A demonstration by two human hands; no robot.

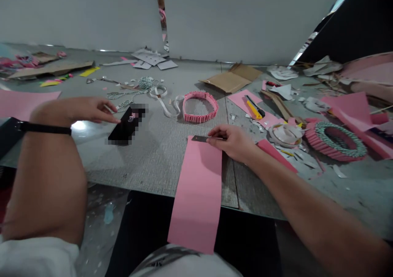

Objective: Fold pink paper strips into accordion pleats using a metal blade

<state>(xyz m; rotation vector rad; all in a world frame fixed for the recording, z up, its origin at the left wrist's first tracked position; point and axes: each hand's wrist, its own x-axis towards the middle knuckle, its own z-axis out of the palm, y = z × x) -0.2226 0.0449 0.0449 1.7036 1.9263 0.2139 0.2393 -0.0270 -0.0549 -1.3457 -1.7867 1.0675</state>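
A long pink paper strip (199,187) lies on the table and hangs over its front edge toward my lap. Across its far end rests a short dark ruler (200,138), pinched at its right part between the thumb and fingers of my right hand (229,139). My left hand (98,110) hovers at the left with its fingers stretched out. Its fingertips are at the edge of a black phone (124,127), partly blurred out; whether they touch it I cannot tell. Just beyond the strip stands a pleated pink paper ring (201,115).
A yellow box cutter (254,108) lies on pink paper to the right. Near it are a tape roll (285,134) and a pink ring with green-white cord (340,141). White ribbon (168,112), a cord bundle (145,83), brown card (230,79) and paper scraps lie farther back, before a grey panel.
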